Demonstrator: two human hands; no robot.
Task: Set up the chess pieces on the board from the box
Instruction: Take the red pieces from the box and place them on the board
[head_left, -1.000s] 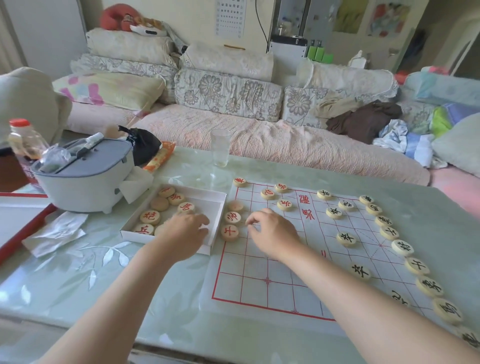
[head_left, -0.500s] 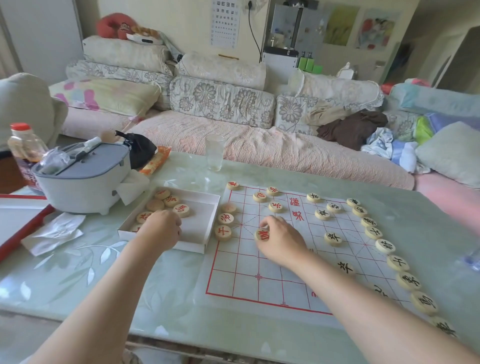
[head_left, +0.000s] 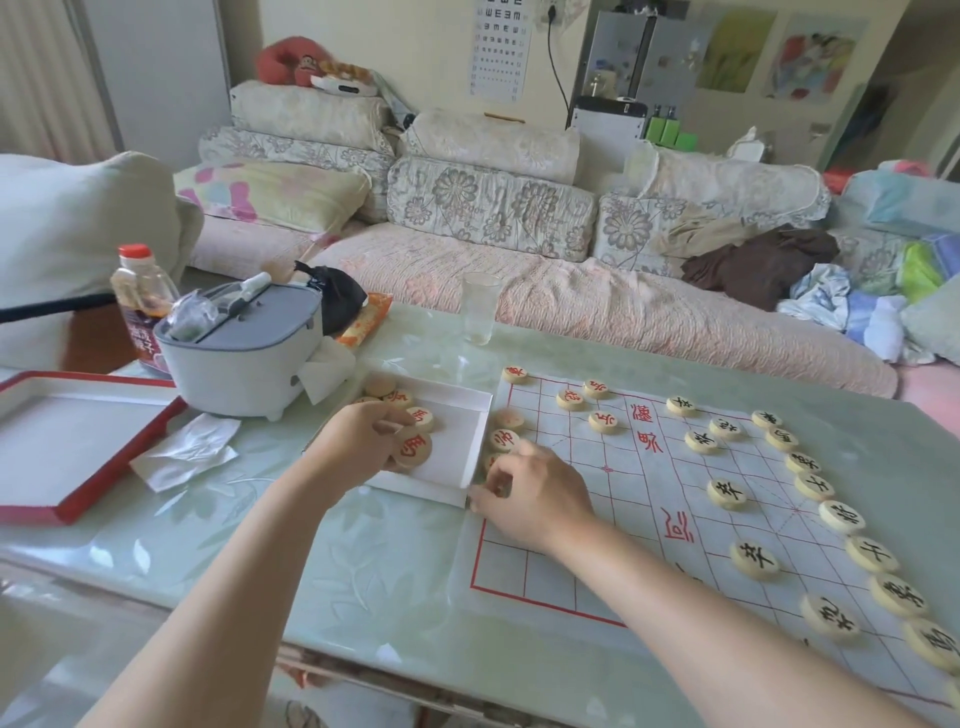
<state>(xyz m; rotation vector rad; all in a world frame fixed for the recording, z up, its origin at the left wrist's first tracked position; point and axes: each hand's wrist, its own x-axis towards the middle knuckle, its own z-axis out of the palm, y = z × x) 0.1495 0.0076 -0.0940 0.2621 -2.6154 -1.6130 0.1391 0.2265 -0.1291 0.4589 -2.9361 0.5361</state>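
Light: soft daylight, pretty bright, colours a bit washed out
Glare: pale sheen across the table (head_left: 270, 551), patchy at the near left
Shadows: faint, soft, tiny ones under the pieces (head_left: 727, 492)
Blur: bottom left corner is mush
Edges: fisheye bend, both sides lean outward

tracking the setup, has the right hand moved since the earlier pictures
Yes. The right hand has shifted left across the board, from inside the grid to its left edge by the box.

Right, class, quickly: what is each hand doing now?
Left hand: holding a red-marked chess piece in the box.
Right hand: fingers curled, hold cannot be told.
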